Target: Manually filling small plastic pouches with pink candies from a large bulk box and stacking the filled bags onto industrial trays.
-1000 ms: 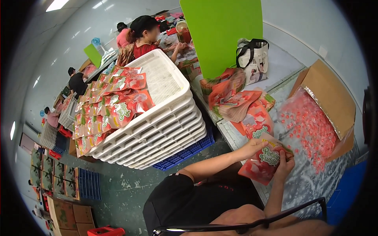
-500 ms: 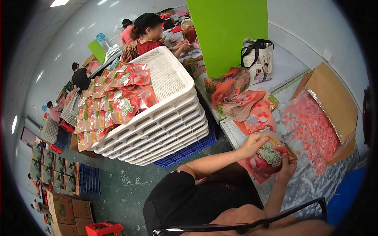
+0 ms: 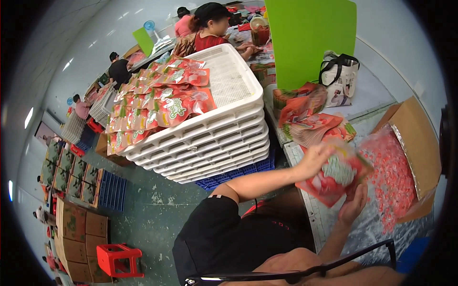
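Both hands are closed on one red pouch [image 3: 334,177] held above the counter [image 3: 329,224]: left hand [image 3: 316,159] at its top edge, right hand [image 3: 354,206] under its lower corner. Done: filled pouches [image 3: 157,107] cover most of the top white tray [image 3: 229,90]. Left: part of that tray stands bare, flat pouches [image 3: 312,126] remain stacked, and the carton [image 3: 420,143] holds many loose red sweets [image 3: 389,167].

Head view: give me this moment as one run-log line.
left hand grips top of red pouch | right hand supports it from below | over table | stacked white trays at left
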`<state>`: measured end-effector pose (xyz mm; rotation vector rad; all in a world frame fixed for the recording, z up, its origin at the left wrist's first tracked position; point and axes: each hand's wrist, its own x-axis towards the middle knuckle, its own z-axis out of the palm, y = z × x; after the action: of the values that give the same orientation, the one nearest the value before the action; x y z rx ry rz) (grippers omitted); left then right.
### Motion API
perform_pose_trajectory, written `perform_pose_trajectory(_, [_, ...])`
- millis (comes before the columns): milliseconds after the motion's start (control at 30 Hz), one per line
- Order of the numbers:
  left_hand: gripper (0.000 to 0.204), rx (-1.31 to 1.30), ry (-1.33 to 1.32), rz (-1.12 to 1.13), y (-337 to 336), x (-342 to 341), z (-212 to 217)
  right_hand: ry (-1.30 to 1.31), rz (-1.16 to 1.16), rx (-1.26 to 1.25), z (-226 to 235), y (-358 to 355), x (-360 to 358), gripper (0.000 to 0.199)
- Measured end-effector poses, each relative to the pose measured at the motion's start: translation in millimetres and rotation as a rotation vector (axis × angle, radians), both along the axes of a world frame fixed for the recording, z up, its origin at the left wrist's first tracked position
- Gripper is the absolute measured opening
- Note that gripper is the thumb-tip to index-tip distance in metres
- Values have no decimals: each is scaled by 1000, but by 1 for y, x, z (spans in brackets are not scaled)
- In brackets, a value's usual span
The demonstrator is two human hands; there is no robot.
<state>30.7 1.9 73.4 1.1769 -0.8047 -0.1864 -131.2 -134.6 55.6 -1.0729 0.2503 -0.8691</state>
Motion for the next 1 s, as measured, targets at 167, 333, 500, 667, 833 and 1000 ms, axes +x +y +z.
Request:
perform_pose_trajectory(167, [42,257,-283,835,78,99,101,225,114,-51,0,2,-1,28])
perform_pose_trajectory(333, [27,391,-916,1432,251,219,192,489,305,-51,-25,13,-12,21])
perform_pose_trajectory(500, [28,266,-339,1357,389,285,171,627,523,-30,-59,16,-16,19])
perform_pose_trajectory(667, [34,614,-227,1490,454,271,143,630,525,-1,-71,14,-18,19])
perform_pose_trajectory(833, [35,869,-1318,1381,319,184,155,654,522,-18,-72,15,-21,19])
perform_pose_trajectory(1000, [36,1848,-507,-125,209,12,93,671,534,13,-83,16,-27,20])
